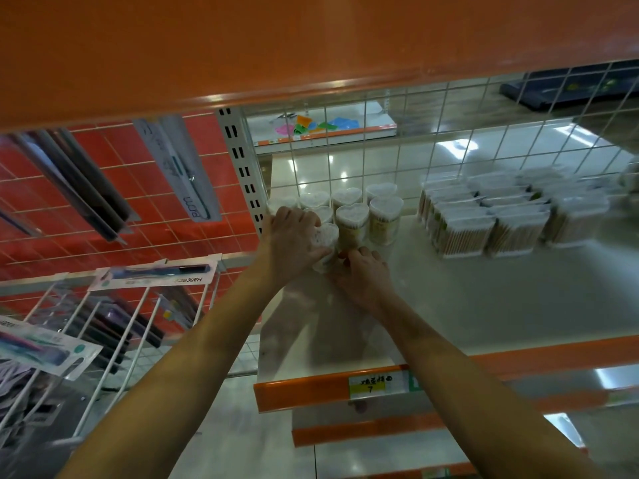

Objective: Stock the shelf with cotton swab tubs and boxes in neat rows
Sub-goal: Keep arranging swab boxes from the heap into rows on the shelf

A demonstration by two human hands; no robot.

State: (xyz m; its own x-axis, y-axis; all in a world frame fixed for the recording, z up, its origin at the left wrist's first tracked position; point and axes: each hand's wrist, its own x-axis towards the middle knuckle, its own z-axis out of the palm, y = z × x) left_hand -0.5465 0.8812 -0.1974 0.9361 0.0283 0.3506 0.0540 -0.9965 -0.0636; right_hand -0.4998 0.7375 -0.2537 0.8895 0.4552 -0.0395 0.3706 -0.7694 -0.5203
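Several clear heart-lidded cotton swab tubs [351, 216] stand in rows at the back left of the white shelf [466, 305]. My left hand [292, 238] grips the front-left tub [325, 243], fingers curled over its far side and thumb across its front. My right hand [364, 276] sits just right of that tub's base, fingertips touching low on it; whether they curl round it is hidden. To the right, several square boxes of cotton swabs [498, 216] stand packed in rows.
A white wire grid [449, 140] backs the shelf and an orange shelf [276, 46] hangs close overhead. The shelf's orange front edge carries a price label [375, 383]. Left of a slotted upright [242, 160], packaged goods hang on wire racks [114, 323].
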